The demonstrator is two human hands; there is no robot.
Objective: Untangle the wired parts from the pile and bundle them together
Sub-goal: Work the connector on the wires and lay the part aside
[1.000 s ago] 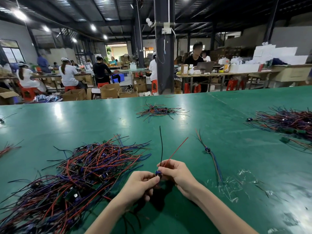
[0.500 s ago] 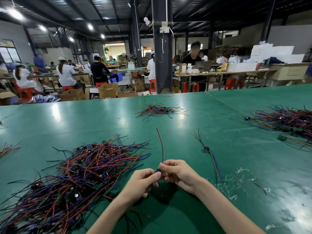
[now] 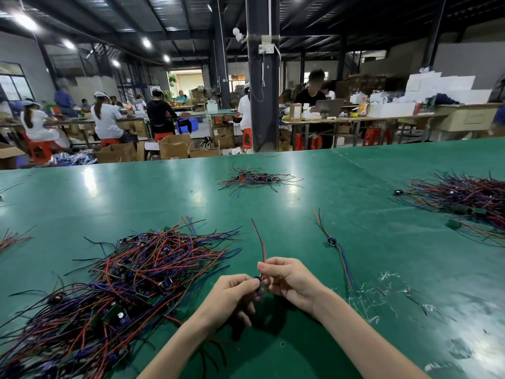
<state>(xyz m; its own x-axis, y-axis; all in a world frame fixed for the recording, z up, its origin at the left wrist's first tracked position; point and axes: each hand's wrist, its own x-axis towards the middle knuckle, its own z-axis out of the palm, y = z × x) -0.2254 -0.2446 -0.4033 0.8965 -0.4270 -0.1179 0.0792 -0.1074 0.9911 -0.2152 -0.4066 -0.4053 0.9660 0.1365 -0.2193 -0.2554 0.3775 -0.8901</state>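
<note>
The wired part (image 3: pixel 263 247) sits between your two hands, just above the green table (image 3: pixel 300 203). Your left hand (image 3: pixel 232 294) pinches its small blue body, and your right hand (image 3: pixel 291 279) pinches its red wire, which rises away from you. The big tangled pile (image 3: pixel 131 272) lies just left of your hands. A separated part (image 3: pixel 332 242) lies stretched out to your right. Well apart lie a small far heap (image 3: pixel 254 177) and a right-edge heap (image 3: pixel 464 198).

Bright ceiling lamps (image 3: pixel 26 21) cast white glare patches on the glossy green tabletop (image 3: pixel 109 198); soft shadows under the hands; wide-angle bending at edges; background faces blurred.
</note>
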